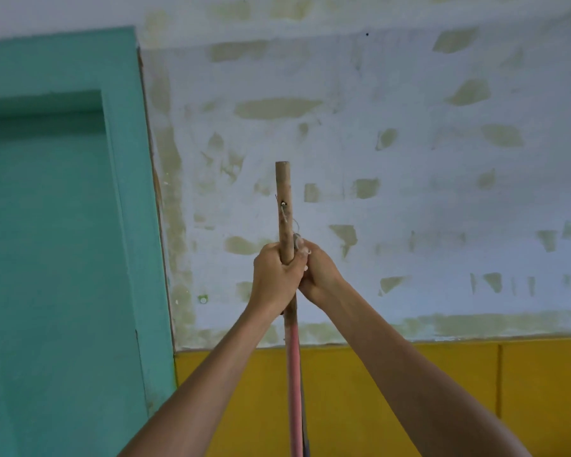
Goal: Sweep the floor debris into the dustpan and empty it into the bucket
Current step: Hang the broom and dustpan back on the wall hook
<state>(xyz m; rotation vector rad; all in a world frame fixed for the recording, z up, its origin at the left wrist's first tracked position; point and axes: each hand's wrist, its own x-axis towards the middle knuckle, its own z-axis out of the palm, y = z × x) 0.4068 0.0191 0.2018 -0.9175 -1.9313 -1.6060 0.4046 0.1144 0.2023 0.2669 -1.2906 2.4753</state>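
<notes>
A long broom handle (285, 206) stands upright in the middle of the view, bare wood at the top and pink lower down. A small hole with a bit of string shows near its upper end. My left hand (274, 275) is wrapped around the wooden part. My right hand (317, 272) grips the handle from the right, touching the left hand, with a scrap of pale string or cloth at its fingers. The broom head, the dustpan, the bucket and the floor debris are out of view.
Close ahead is a pale blue wall (409, 159) with patchy greenish marks. Its lower band is yellow (376, 390). A teal door frame (80, 225) fills the left side. The floor is not visible.
</notes>
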